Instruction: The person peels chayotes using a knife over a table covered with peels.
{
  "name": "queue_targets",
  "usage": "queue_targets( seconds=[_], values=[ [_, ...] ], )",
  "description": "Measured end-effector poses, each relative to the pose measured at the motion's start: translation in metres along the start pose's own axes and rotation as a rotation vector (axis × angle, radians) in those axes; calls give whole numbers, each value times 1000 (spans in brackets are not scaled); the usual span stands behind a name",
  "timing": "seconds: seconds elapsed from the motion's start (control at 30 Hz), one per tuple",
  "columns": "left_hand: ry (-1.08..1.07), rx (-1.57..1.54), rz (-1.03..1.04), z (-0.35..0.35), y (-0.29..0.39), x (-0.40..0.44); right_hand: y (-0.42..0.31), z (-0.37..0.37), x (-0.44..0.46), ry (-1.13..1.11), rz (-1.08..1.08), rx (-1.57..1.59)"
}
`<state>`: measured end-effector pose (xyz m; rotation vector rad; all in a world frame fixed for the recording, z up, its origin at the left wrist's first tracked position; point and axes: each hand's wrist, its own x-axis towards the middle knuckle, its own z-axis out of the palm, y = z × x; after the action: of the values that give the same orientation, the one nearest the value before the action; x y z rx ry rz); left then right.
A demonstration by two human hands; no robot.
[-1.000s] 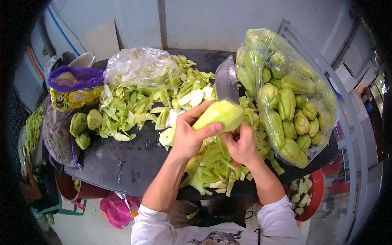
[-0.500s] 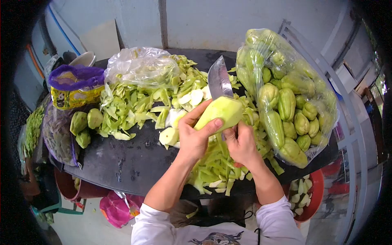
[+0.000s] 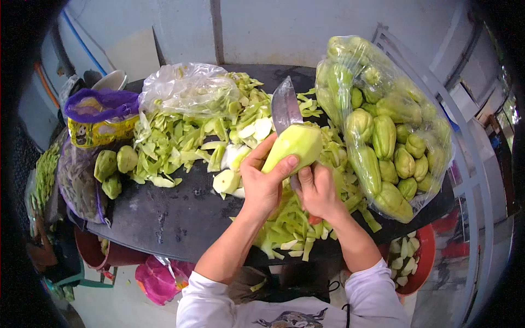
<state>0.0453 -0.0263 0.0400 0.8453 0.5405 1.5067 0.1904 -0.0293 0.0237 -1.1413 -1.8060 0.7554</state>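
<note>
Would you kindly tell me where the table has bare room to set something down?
The black table is mostly bare between the three loose chayotes and the left forearm, with a narrow strip behind the knife. Peelings crowd the middle; the chayote bag fills the right.

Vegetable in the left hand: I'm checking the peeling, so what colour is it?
The vegetable is pale yellow-green, best seen in the head view.
</note>
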Motion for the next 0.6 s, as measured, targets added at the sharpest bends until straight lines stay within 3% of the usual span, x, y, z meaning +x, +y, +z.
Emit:
queue_targets(
  seconds=[0.03,0.17,0.3,0.37,0.43,0.57,0.6],
  values=[
    [66,-69,79,5,-1,-2,2,2,-1,6,31,75],
    [-85,157,-95,-17,14,5,1,-7,2,-83,-97,-27],
    [70,-5,76,0,0,-1,13,2,-1,-76,29,4],
    [42,79,61,-12,3,3,5,-3,1,-102,70,28],
    [-71,176,-84,-20,8,7,-4,-10,4,-126,-97,-38],
    [12,-43,21,-9,-2,2,2,5,1,-57,-8,63],
    [-130,-40,64,-12,1,2,3,4,1,-70,9,99]
  ],
)
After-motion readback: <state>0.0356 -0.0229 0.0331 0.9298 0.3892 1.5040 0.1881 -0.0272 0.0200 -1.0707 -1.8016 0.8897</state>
